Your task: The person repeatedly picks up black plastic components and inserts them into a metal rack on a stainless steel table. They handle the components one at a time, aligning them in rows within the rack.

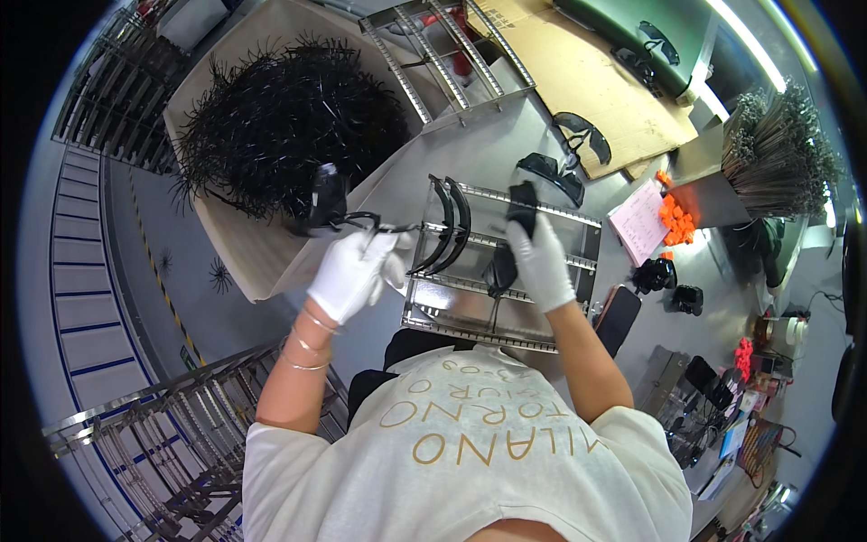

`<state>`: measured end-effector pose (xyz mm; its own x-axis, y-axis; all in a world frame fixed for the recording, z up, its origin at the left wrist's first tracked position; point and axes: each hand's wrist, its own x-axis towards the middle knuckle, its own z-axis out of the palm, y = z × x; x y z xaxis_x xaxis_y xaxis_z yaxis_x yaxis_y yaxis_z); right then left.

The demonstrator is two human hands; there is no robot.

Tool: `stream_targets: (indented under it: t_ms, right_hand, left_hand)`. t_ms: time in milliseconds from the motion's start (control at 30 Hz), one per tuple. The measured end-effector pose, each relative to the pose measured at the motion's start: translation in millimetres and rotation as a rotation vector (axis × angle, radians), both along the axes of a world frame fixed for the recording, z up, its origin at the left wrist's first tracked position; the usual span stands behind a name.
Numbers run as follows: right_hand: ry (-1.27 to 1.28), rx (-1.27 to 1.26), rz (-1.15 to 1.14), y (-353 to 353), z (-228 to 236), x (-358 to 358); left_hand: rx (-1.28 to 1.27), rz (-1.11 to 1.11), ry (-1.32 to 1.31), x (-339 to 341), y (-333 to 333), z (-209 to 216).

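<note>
My left hand (350, 274), in a white glove, is closed in a pinch on a thin black plastic stem (364, 219). A dark piece (329, 195), blurred by motion, shows beyond it at the box's edge; whether they are joined I cannot tell. My right hand (542, 265), also gloved, is closed on a black curved lens piece (522, 206) over the slotted metal rack (567, 336). Its lower end (500, 271) shows left of the fingers. Two black curved lens pieces (461, 226) stand side by side in the rack's left part.
A large box (267, 271) at the left holds a heap of thin black plastic pieces (289, 126). Another slotted rack (506, 50) lies behind. Right of my rack are loose black eyewear parts (551, 176), a paper note (639, 224), orange clips (675, 222) and a phone (618, 318).
</note>
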<state>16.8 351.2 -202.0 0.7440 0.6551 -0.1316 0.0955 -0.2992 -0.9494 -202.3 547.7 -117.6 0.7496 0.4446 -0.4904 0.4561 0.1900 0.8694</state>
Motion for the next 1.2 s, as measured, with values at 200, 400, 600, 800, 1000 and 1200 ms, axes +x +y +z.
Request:
stream_targets:
  t_ms: [200, 400, 600, 800, 1000, 1200]
  right_hand:
    - [-0.266, -0.472, 0.302, 42, 5, -11]
    - [0.297, -0.031, 0.294, 8, 50, 1]
    - [-0.223, -0.029, -0.102, -8, 19, 2]
    - [-0.452, -0.563, 0.146, 29, 2, -10]
    - [-0.344, -0.387, 0.022, 17, 15, 117]
    - [-0.757, -0.726, 0.193, 35, 41, 151]
  left_hand:
    - [0.775, 0.025, 0.007, -23, -14, -2]
    - [0.481, -0.341, -0.326, 7, -42, -14]
    - [-0.792, 0.381, -0.784, -15, 27, -71]
    - [0.299, 0.272, -0.453, 44, 5, -41]
    - [1.228, -0.686, -0.273, 105, -39, -60]
    - [1.203, -0.687, -0.294, 103, -34, -46]
